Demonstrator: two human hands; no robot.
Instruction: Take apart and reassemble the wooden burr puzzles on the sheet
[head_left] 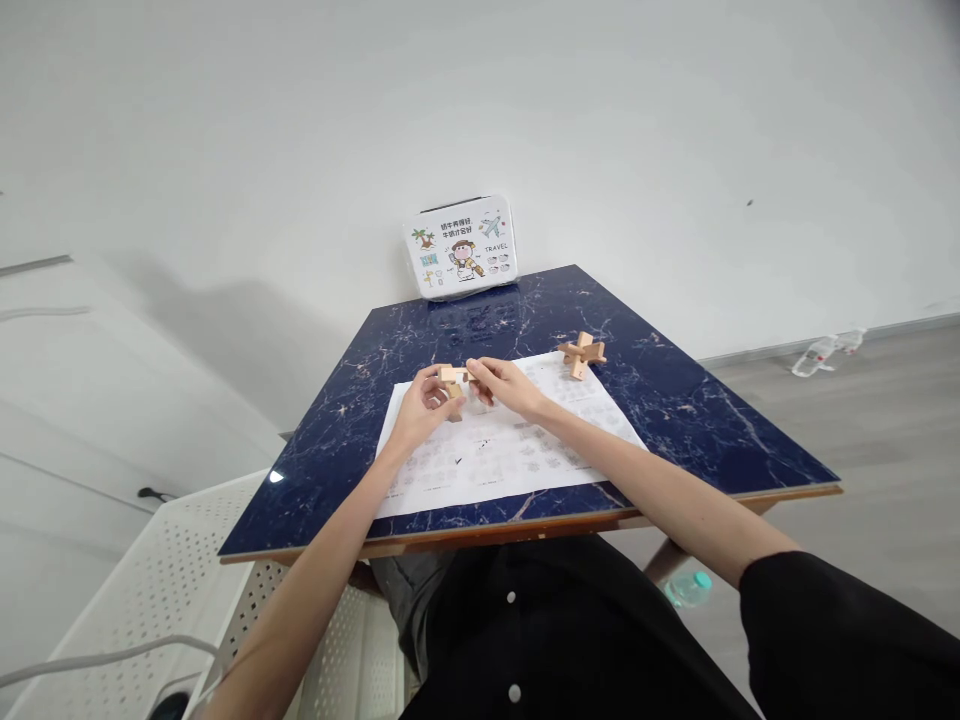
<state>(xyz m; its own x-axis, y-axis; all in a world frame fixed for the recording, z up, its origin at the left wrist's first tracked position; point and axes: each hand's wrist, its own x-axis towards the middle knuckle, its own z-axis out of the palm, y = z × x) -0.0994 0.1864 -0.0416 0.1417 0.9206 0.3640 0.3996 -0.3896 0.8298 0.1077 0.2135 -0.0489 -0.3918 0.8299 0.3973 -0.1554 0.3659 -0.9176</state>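
Note:
Over the middle of a printed paper sheet (480,465), my left hand (426,405) is closed round light wooden puzzle pieces (454,390). My right hand (504,386) pinches the right end of a wooden bar that reaches across to those pieces. Whether the bar is joined to them or only touches them, I cannot tell. Fingers hide part of the wood. Beyond the right hand, an interlocking wooden cross puzzle (582,355) rests at the far right corner of the sheet, touched by neither hand.
The blue marbled table (697,430) carries a white cartoon-printed case (462,248) leaning on the wall at its far edge. A white perforated rack (187,540) stands at the left. Plastic bottles (816,355) lie on the floor at right, and a teal-capped bottle (688,589) is below the table.

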